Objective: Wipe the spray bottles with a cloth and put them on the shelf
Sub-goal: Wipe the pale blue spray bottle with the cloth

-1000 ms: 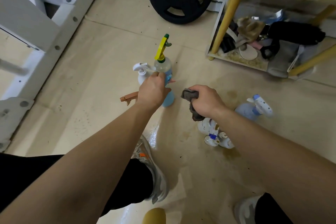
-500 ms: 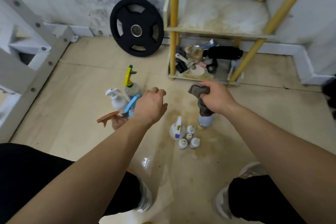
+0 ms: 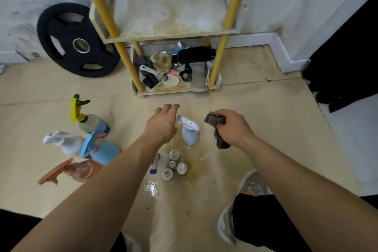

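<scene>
My left hand (image 3: 162,124) hovers with relaxed fingers and holds nothing, just left of a small pale-blue spray bottle (image 3: 189,132) standing on the floor. My right hand (image 3: 233,127) grips a dark brown cloth (image 3: 216,129) to the right of that bottle. At the left stand a yellow-trigger bottle (image 3: 90,121), a white bottle (image 3: 67,143), a blue bottle (image 3: 102,150) and an orange bottle (image 3: 77,171). Several tiny white bottles (image 3: 171,164) cluster under my left forearm. The yellow-posted shelf (image 3: 167,35) is straight ahead, its middle board bare and stained.
The shelf's bottom tier (image 3: 176,89) is crammed with brushes and odd items. A black weight plate (image 3: 75,41) leans on the wall at the left. My shoe (image 3: 243,196) and knee are at the lower right. A dark object (image 3: 345,67) stands at the right.
My left hand has let go of the bottles at the left and moved right toward the small pale-blue bottle. The view has tilted up, bringing the shelf into sight. My right hand still holds the cloth.
</scene>
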The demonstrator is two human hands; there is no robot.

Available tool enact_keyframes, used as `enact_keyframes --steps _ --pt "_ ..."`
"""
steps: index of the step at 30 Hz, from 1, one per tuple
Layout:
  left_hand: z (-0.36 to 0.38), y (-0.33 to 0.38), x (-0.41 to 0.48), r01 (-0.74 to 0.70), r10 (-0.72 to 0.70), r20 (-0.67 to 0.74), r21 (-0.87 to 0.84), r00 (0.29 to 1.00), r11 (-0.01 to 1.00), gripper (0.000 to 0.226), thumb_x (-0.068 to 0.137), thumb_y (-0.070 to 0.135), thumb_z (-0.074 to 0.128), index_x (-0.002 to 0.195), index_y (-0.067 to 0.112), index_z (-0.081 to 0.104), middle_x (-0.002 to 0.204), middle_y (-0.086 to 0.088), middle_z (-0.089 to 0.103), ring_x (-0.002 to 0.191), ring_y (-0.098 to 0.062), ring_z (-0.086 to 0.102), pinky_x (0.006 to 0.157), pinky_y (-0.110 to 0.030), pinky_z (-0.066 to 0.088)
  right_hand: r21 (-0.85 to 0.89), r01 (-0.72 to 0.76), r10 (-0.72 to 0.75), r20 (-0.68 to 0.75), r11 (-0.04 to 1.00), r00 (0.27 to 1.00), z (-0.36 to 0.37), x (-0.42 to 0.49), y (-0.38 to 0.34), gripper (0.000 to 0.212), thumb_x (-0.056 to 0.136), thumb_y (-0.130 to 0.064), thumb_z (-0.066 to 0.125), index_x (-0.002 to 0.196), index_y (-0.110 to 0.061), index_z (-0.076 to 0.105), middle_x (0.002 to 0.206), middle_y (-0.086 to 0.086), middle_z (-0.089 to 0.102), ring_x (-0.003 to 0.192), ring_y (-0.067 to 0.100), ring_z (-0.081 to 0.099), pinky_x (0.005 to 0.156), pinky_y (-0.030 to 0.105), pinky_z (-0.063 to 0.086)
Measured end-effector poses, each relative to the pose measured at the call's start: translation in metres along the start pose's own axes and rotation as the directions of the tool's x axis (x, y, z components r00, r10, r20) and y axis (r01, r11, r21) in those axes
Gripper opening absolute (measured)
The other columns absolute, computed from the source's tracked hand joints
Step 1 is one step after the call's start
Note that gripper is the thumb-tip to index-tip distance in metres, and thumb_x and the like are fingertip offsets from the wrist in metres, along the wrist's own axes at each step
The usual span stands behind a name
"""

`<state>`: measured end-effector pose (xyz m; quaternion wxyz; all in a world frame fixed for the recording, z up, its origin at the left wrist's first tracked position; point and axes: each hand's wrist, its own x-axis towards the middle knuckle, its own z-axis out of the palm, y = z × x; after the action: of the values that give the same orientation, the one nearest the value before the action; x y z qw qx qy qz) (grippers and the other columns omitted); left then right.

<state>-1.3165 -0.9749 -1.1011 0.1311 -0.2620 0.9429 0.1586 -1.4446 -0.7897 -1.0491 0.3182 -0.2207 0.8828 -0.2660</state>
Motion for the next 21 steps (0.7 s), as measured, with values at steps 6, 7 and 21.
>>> enact_keyframes --steps 6,7,21 --pt "0.016 -0.01 0.029 -0.083 0.083 0.01 -0.034 0.996 0.996 0.059 0.091 0.018 0.071 0.145 0.027 0.049 0.14 -0.001 0.053 0.12 -0.03 0.053 0.095 -0.042 0.05 0.003 -0.038 0.038 0.039 0.999 0.999 0.013 0.027 0.012 0.046 0.09 -0.001 0.05 0.128 -0.022 0.065 0.113 0.011 0.069 0.098 0.031 0.066 0.086 0.039 0.056" --pt "0.018 -0.012 0.033 -0.098 0.099 0.007 -0.058 0.995 0.993 0.051 0.09 0.018 0.072 0.138 0.025 0.056 0.133 -0.002 0.059 0.116 -0.029 0.056 0.093 -0.041 0.05 0.005 -0.041 0.04 0.044 0.999 0.998 0.015 0.032 0.013 0.046 0.09 0.0 0.05 0.127 -0.022 0.065 0.112 0.01 0.07 0.097 0.03 0.066 0.085 0.038 0.056" --pt "0.028 -0.005 0.042 -0.131 0.141 0.026 -0.251 0.99 0.959 0.021 0.087 0.024 0.076 0.106 0.018 0.072 0.1 -0.003 0.071 0.093 -0.024 0.062 0.077 -0.034 0.047 0.062 -0.043 0.042 0.026 0.997 0.999 0.013 0.039 0.024 0.043 0.095 -0.001 0.047 0.129 -0.023 0.063 0.099 0.001 0.067 0.073 0.001 0.058 0.06 0.013 0.042"
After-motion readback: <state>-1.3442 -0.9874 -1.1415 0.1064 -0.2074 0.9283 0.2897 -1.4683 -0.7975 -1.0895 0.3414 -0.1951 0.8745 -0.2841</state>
